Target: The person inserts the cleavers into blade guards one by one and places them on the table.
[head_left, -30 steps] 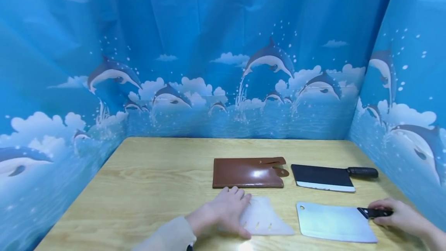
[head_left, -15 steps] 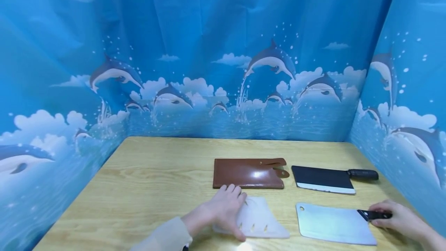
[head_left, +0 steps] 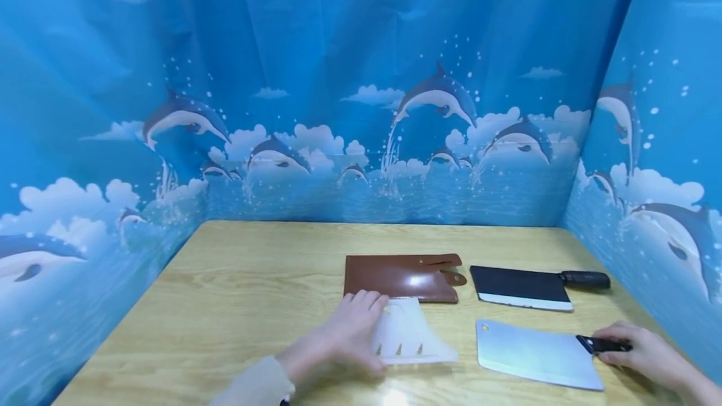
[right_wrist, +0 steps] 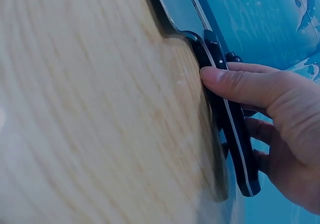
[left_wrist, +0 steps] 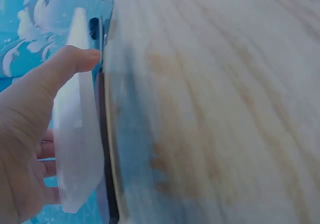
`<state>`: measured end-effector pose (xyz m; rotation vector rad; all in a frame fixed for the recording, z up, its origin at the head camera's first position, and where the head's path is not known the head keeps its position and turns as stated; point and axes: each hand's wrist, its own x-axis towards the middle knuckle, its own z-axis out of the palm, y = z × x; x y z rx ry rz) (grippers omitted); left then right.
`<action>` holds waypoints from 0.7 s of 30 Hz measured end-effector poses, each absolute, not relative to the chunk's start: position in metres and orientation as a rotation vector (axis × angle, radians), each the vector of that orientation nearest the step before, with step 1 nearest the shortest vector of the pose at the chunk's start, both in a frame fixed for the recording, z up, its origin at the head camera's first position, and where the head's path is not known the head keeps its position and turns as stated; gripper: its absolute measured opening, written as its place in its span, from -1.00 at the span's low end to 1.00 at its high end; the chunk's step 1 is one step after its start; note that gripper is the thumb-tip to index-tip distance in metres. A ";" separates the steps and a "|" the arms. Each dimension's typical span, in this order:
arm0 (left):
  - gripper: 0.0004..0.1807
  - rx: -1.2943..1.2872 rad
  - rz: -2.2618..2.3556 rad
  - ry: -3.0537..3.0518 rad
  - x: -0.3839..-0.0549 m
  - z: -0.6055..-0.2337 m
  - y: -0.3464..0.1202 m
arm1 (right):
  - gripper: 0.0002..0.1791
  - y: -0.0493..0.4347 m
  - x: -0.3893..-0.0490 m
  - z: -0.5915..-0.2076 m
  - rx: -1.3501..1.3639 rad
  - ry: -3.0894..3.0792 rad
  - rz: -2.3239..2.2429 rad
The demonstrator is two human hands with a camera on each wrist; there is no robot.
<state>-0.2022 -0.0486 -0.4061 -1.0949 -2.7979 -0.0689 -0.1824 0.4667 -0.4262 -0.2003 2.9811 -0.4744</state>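
My left hand (head_left: 350,334) grips a translucent white plastic blade cover (head_left: 412,334) with slots along its near edge. In the left wrist view, the thumb lies over the near side of the cover (left_wrist: 77,134) and the other fingers show behind it; a gap separates it from the wooden surface. On the right, my right hand (head_left: 643,353) holds a silver cleaver (head_left: 536,353) by its black handle. The right wrist view has the thumb on one side of the handle (right_wrist: 232,119) and fingers curled on the other. The blade points left, toward the cover.
Behind the cover lies a brown leather sheath (head_left: 395,279) with two snap straps. Right of that sheath rests a second cleaver (head_left: 521,287), dark-bladed with a pale edge and black handle. A blue dolphin-print curtain (head_left: 316,111) encloses the wooden table (head_left: 254,281) at back and sides.
My left hand has drawn the white cover left, then raised it, so it now overlaps the brown sheath's near edge. The silver cleaver has shifted slightly left and up in my right hand.
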 end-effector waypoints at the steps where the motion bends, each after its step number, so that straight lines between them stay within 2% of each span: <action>1: 0.20 -1.089 -0.100 -2.775 -0.203 -0.405 -0.051 | -0.56 0.467 -0.183 -0.425 -0.211 2.982 -0.478; 11: 0.20 -1.053 -0.150 -2.687 -0.210 -0.394 -0.070 | -0.55 0.452 -0.182 -0.413 -0.223 3.026 -0.450; 21: 0.22 -1.069 -0.093 -2.657 -0.207 -0.397 -0.075 | -0.60 0.427 -0.178 -0.407 -0.470 3.206 -0.528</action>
